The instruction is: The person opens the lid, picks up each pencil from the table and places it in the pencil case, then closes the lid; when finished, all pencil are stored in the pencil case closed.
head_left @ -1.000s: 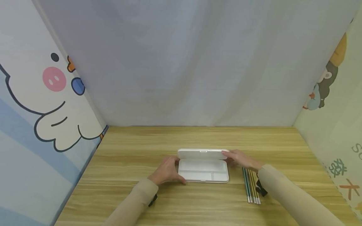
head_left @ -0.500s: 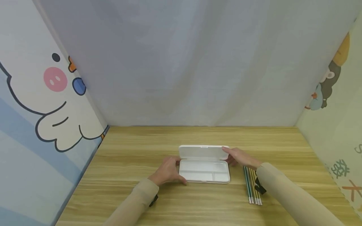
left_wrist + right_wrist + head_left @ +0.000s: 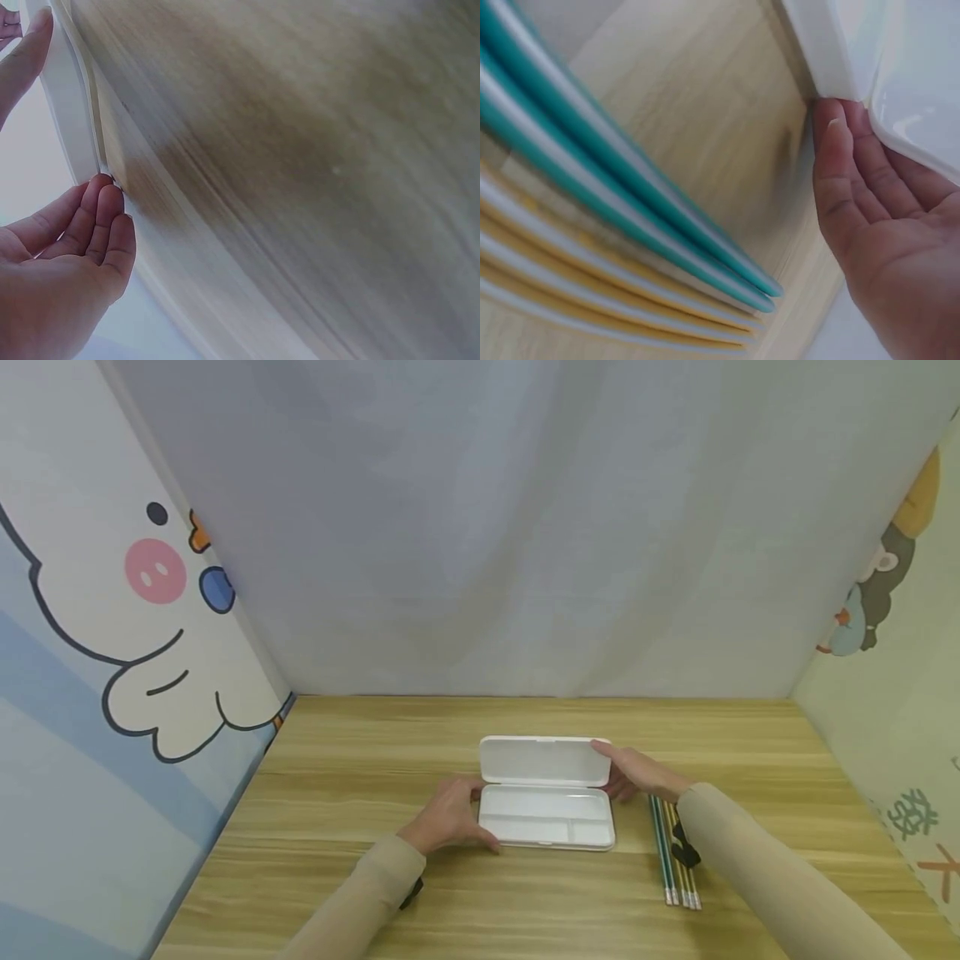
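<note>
A white pencil case (image 3: 525, 806) stands open on the table, its shallow base split into compartments. The upright lid (image 3: 540, 762) leans back along the far edge. My left hand (image 3: 450, 817) grips the left end of the base, thumb at the front corner and fingers toward the back. On the other side my right hand (image 3: 637, 770) pinches the lid's right end, its thumb on the inner face. In the right wrist view its fingers (image 3: 877, 176) are curled beneath the corner where lid and base meet. The left wrist view shows my left fingers (image 3: 90, 225) bent against the case's edge.
Several green and yellow pencils (image 3: 666, 852) lie side by side right of the case, partly under my right forearm. The wooden table (image 3: 360, 735) ends at a pale curtain (image 3: 480, 568); cartoon-printed panels flank both sides.
The lid has swung further back and up, with my right thumb and fingers moving along with it. My left hand keeps its hold on the base.
</note>
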The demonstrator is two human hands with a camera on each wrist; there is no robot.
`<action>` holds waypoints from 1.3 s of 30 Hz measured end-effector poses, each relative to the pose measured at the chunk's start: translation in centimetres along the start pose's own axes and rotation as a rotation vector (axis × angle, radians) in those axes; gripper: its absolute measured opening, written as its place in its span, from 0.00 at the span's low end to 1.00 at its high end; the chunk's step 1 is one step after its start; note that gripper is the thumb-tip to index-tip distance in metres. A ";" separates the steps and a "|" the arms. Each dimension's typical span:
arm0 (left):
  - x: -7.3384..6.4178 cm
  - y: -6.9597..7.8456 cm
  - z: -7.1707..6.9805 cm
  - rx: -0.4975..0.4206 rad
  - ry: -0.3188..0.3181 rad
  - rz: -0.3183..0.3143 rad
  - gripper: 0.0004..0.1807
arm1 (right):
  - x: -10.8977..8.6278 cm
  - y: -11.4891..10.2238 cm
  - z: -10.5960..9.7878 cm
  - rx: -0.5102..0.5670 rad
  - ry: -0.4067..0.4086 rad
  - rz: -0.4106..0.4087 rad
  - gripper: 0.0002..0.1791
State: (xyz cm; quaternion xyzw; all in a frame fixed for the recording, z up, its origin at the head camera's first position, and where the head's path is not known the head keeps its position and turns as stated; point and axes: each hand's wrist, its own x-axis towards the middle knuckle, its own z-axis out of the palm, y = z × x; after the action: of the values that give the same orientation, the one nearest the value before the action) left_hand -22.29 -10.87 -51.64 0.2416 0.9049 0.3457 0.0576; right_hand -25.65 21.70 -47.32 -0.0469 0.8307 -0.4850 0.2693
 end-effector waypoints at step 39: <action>0.0 -0.2 0.1 0.042 0.007 -0.008 0.40 | 1.5 0.2 0.8 -0.117 0.137 0.101 0.49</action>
State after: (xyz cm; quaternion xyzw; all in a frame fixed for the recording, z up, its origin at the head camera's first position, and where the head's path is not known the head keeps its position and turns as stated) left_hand -22.33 -10.91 -51.86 0.2378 0.9131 0.3274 0.0506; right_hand -26.51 20.69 -48.34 0.0128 0.8755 -0.4233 0.2328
